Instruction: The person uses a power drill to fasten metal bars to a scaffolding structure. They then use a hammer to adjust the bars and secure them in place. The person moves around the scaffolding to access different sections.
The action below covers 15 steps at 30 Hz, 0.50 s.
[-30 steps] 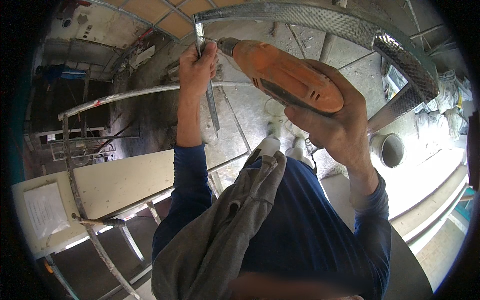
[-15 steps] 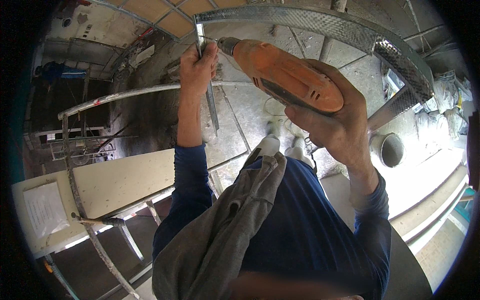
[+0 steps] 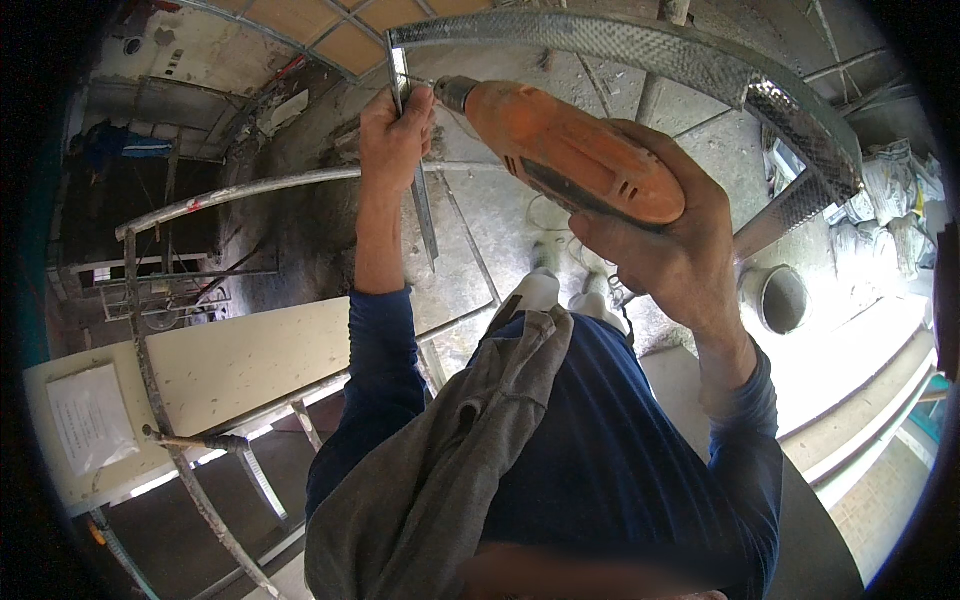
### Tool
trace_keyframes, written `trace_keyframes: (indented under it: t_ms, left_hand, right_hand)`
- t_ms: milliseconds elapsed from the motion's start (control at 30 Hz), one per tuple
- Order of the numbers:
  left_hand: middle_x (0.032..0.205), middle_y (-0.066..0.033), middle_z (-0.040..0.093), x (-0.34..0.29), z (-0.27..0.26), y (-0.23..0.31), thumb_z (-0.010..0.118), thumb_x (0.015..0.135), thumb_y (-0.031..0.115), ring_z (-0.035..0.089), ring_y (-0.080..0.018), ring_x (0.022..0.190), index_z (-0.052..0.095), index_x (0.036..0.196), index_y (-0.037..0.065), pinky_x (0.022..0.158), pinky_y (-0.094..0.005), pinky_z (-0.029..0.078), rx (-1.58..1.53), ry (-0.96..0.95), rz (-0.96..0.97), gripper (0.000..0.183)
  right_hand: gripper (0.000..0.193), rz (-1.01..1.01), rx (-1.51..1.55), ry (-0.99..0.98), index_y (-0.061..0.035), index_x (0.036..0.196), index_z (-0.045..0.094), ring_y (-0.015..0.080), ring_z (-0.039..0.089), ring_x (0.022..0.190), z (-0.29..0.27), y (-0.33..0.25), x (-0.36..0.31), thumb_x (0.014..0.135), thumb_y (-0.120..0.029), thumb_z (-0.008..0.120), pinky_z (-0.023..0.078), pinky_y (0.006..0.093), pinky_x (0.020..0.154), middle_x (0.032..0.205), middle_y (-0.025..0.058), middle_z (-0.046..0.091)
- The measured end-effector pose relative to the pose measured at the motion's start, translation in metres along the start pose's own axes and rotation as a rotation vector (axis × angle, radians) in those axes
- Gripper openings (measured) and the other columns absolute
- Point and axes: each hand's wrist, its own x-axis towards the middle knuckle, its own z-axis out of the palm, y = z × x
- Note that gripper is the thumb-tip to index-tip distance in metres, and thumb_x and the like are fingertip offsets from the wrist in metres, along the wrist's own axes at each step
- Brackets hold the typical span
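My right hand (image 3: 675,225) is wrapped round an orange power drill (image 3: 570,150) with a dark chuck. The drill's tip points left, at a thin upright metal strip (image 3: 424,215). My left hand (image 3: 396,135) is closed round that strip just below its upper end, close beside the drill bit. From the strip's top a long curved, dimpled metal profile (image 3: 600,40) runs away to the right and bends down at the far right. Where bit and metal meet is too small to make out.
Scaffold tubes (image 3: 240,190) cross at the left, next to a pale board (image 3: 250,350) bearing a paper sheet in plastic (image 3: 92,418). A round pipe or bucket (image 3: 782,300) stands at the right, near plastic-wrapped bundles (image 3: 890,215). Ceiling grid panels (image 3: 330,25) show at the top.
Almost nothing differs. The bent right end of the metal profile has shifted very slightly to the left; both hands and the drill stay in place.
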Motion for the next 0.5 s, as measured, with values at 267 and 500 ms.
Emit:
trace_keyframes:
  t_ms: [267,500]
  left_hand:
    - [0.066,0.0052,0.052,-0.0011,0.0032,0.0003,0.067,0.108,0.027,0.041,-0.0036,0.052,0.062,0.092,0.007,0.045,-0.0233,0.034,0.022,-0.001,0.005,0.027]
    - [0.067,0.0059,0.051,-0.0018,0.0013,-0.0007,0.067,0.108,0.028,0.040,-0.0018,0.054,0.062,0.093,0.007,0.046,-0.0213,0.032,0.007,-0.017,-0.004,0.027]
  right_hand:
    - [0.076,-0.012,-0.023,-0.013,0.0088,0.140,0.061,0.0191,0.073,0.067,-0.0018,0.0006,0.0011,0.072,-0.018,0.083,0.059,0.0297,0.054,0.098,0.0223,0.076]
    - [0.075,-0.059,-0.018,-0.033,0.0089,0.140,0.060,0.0211,0.075,0.073,-0.0050,0.0048,0.0053,0.074,-0.018,0.083,0.060,0.0293,0.059,0.103,0.0226,0.076]
